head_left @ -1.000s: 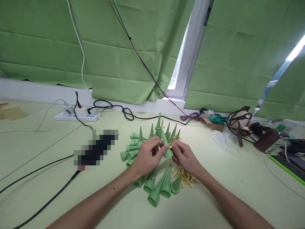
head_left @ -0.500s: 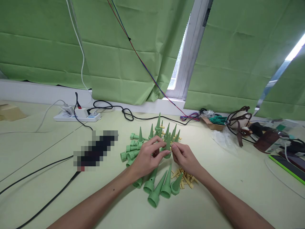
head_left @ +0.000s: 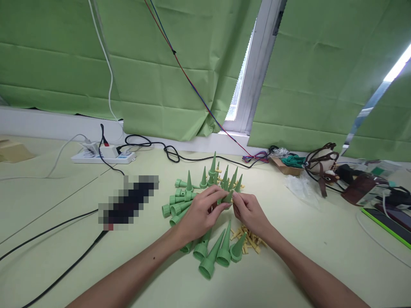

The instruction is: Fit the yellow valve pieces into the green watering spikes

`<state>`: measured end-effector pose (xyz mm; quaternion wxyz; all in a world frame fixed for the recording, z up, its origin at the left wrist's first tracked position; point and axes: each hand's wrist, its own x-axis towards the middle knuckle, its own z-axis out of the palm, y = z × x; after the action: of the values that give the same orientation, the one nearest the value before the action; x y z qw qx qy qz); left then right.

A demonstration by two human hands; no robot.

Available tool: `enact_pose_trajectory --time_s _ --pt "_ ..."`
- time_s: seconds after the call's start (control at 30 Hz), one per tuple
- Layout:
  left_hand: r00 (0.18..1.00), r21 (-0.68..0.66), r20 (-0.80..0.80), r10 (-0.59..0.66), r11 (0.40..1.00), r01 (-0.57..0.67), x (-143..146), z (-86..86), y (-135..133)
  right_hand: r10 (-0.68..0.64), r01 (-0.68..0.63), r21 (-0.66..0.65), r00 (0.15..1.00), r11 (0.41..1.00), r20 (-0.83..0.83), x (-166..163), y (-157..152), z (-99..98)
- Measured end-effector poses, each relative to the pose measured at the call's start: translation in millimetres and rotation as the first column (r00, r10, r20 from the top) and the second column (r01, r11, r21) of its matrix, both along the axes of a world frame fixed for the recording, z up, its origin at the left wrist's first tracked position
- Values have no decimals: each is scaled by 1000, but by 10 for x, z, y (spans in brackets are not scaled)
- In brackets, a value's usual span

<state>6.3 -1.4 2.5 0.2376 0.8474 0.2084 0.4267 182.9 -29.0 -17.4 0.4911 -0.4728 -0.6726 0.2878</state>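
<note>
My left hand (head_left: 205, 211) is closed round a green plastic cone spike (head_left: 228, 197), which tilts with its tip toward the upper right. My right hand (head_left: 248, 209) pinches at the side of this spike. A speck of yellow at its fingertips looks like a small yellow peg, mostly hidden by the fingers. Several green spikes lie on their sides left of my hands, while others stand upright behind them, such as one tall spike (head_left: 213, 164). Closer to me lie more loose spikes (head_left: 224, 255). Below my right hand is a pile of yellow pegs (head_left: 252, 241).
A white power strip (head_left: 104, 158) and black cables lie at the back left, near a blurred dark object (head_left: 130, 203). At the right are a cardboard box (head_left: 287, 168), a clear plastic bag (head_left: 302, 186), a dark red object (head_left: 358, 189) and a green-edged device (head_left: 385, 226).
The spike in my left hand has tipped from nearly upright to a slant, its tip now lower and to the right. Both hands have barely shifted.
</note>
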Motion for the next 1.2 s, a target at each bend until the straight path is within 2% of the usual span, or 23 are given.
enact_pose_trajectory --time_s 0.13,0.23,0.43,0.83,1.2 --pt "999 -47 14 44 998 -44 12 18 -2 -5 4 36 999 999 34 -13 -10 36" --pt "997 -139 8 78 987 -76 15 25 8 13 -15 49 999 999 51 -19 -26 53" --pt "997 -308 60 48 951 -27 24 8 15 55 -58 32 996 998 68 -28 -46 51" --pt "987 -443 158 -5 893 75 37 21 17 78 -87 59 986 994 151 -10 -72 94" --pt "993 -519 115 -32 850 87 21 10 34 27 -68 143 962 987 271 1 -57 74"
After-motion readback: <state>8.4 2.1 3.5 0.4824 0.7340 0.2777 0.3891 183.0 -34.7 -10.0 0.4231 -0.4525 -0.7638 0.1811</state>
